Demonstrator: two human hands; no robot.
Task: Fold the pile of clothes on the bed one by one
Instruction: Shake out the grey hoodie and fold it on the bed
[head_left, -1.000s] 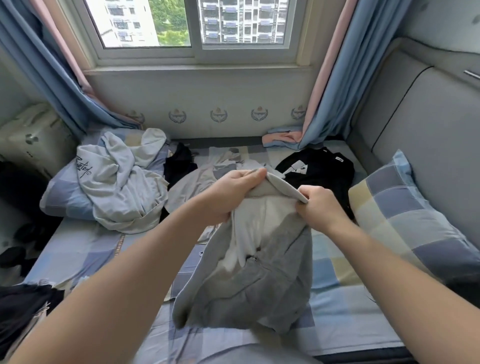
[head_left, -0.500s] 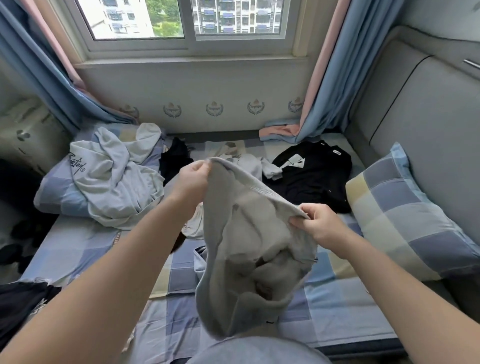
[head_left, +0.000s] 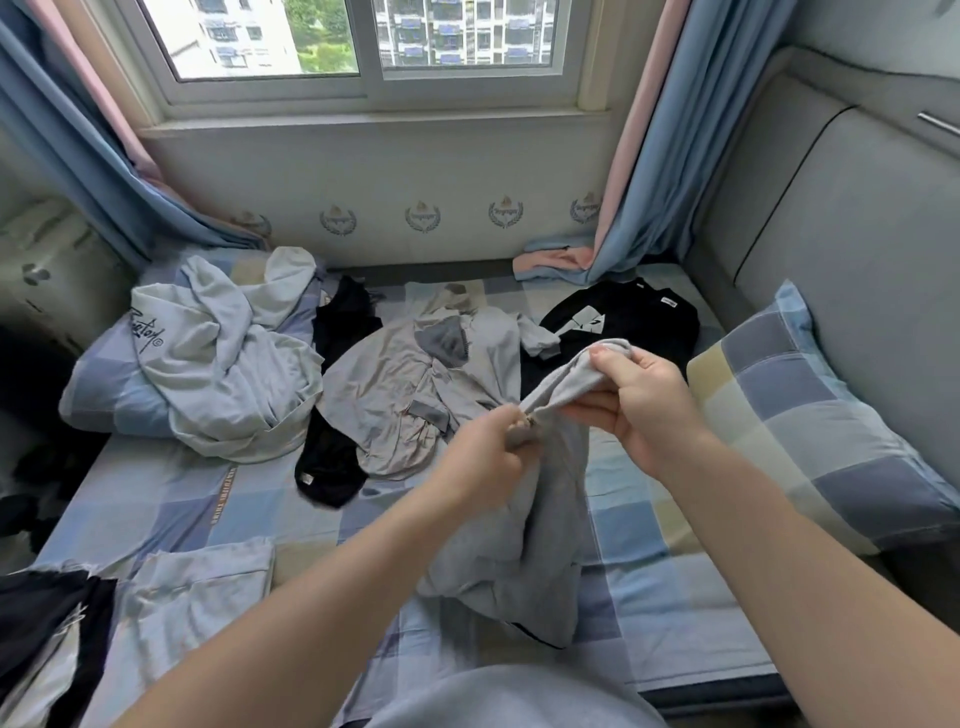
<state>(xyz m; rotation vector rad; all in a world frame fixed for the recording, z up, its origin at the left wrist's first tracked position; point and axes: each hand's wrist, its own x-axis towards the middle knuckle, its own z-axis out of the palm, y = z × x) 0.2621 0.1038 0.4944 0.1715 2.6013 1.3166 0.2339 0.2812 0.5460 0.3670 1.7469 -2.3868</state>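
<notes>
A grey garment (head_left: 524, 551) hangs bunched from both of my hands above the checked bed sheet (head_left: 649, 597), its lower part resting on the bed. My left hand (head_left: 485, 460) pinches a gathered edge of it. My right hand (head_left: 631, 395) grips its upper end, the two hands close together. Behind them lie unfolded clothes: a beige-grey shirt (head_left: 395, 384), a black garment (head_left: 332, 467), a pale blue hoodie (head_left: 223, 358) with script lettering, and a black T-shirt (head_left: 634, 322) with a white print.
A checked pillow (head_left: 826, 421) leans against the grey padded headboard (head_left: 857, 218) on the right. Another pillow (head_left: 104, 400) lies under the hoodie at left. Folded pale cloth (head_left: 202, 587) and dark clothes (head_left: 47, 623) sit at the near left. Curtains (head_left: 670, 130) frame the window.
My hands came together: the left dropped and moved right, the right rose. The garment, spread wide between them before, now hangs gathered in a narrow bunch.
</notes>
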